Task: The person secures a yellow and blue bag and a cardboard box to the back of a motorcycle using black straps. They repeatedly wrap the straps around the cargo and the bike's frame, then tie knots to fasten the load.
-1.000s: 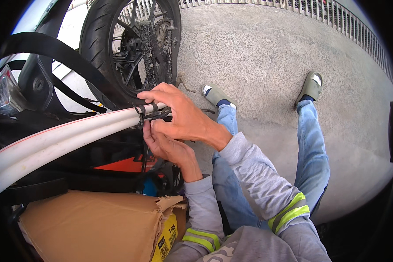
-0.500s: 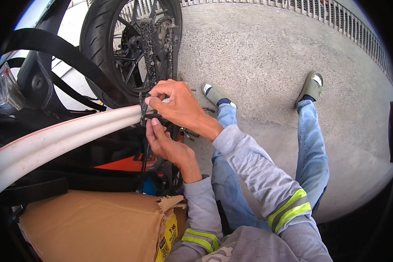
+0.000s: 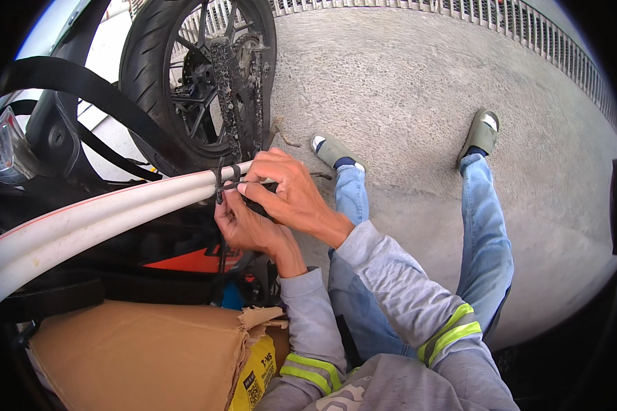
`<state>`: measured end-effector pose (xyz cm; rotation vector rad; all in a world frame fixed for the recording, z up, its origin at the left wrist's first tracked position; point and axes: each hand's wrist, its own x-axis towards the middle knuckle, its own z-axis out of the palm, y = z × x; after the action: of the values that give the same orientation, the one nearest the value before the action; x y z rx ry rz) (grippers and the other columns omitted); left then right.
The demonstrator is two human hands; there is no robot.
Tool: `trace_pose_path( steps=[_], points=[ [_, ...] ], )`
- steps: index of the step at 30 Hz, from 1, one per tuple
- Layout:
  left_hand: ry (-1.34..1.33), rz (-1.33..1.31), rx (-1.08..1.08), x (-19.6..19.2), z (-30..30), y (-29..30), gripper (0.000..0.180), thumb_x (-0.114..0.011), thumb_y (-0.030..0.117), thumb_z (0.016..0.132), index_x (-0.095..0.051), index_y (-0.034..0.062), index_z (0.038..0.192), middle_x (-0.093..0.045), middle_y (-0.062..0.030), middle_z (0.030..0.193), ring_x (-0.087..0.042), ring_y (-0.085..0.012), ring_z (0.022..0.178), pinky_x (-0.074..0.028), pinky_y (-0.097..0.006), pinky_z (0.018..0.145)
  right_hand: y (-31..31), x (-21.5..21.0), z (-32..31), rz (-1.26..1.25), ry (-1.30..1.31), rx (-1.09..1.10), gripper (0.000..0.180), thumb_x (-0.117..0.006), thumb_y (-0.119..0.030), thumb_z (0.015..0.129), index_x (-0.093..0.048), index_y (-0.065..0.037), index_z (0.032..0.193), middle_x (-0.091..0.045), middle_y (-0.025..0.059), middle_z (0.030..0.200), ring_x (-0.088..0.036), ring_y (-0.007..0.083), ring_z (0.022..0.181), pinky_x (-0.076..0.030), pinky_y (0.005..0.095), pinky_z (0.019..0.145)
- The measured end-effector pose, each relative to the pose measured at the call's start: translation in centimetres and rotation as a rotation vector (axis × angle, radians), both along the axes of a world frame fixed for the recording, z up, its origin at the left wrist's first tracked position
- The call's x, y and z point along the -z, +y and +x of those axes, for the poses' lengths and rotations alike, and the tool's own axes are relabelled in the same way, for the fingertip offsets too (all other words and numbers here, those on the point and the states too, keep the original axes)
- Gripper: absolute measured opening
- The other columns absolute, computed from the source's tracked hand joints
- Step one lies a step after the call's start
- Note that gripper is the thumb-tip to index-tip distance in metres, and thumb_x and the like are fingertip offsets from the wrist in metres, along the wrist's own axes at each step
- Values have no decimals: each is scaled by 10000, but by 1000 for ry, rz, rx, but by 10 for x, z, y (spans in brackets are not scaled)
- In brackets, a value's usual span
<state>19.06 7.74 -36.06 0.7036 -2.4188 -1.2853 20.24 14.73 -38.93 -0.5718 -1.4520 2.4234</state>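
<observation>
Two white pipes (image 3: 110, 209), one with a thin red line, lie side by side and reach the back of a motorcycle. A narrow black strap (image 3: 219, 179) goes around them near their far end. My left hand (image 3: 250, 226) is just below the pipes, thumb and fingertips pinched on the strap. Close beside it, my right hand (image 3: 291, 192) pinches a stretch of the same strap between thumb and curled fingers. My right fingers partly cover the pipe ends.
The motorcycle's rear wheel (image 3: 140, 75) stands beyond my hands. A torn cardboard box (image 3: 137, 349) sits at the lower left, near a wide black strap (image 3: 110, 92) and a clear lamp (image 3: 5, 147). A metal grating (image 3: 528, 27) borders the concrete floor (image 3: 404, 89).
My right hand has come down and slightly right, away from the top of the pipes, pulling a length of strap. My left hand has shifted a little left and up.
</observation>
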Motion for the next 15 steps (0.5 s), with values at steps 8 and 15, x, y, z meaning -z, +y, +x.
trace_pose_path(
  steps=[8,15],
  points=[
    [33,322,121,11,3,-10,245,-654,149,912,-618,-63,1029,-667,-121,1012,-650,-179,855,-550,-316,754,8,-10,-45,345,170,55,113,-631,-163,790,-628,-57,750,-532,78,789,-504,264,790,-371,400,729],
    [-71,-348,111,14,7,-17,220,-655,188,928,-641,-28,970,-678,-96,924,-627,-169,826,-510,-307,724,14,-25,-31,31,1,-170,290,-678,-150,840,-652,-6,1090,-592,132,916,-613,303,872,-504,375,752]
  ],
)
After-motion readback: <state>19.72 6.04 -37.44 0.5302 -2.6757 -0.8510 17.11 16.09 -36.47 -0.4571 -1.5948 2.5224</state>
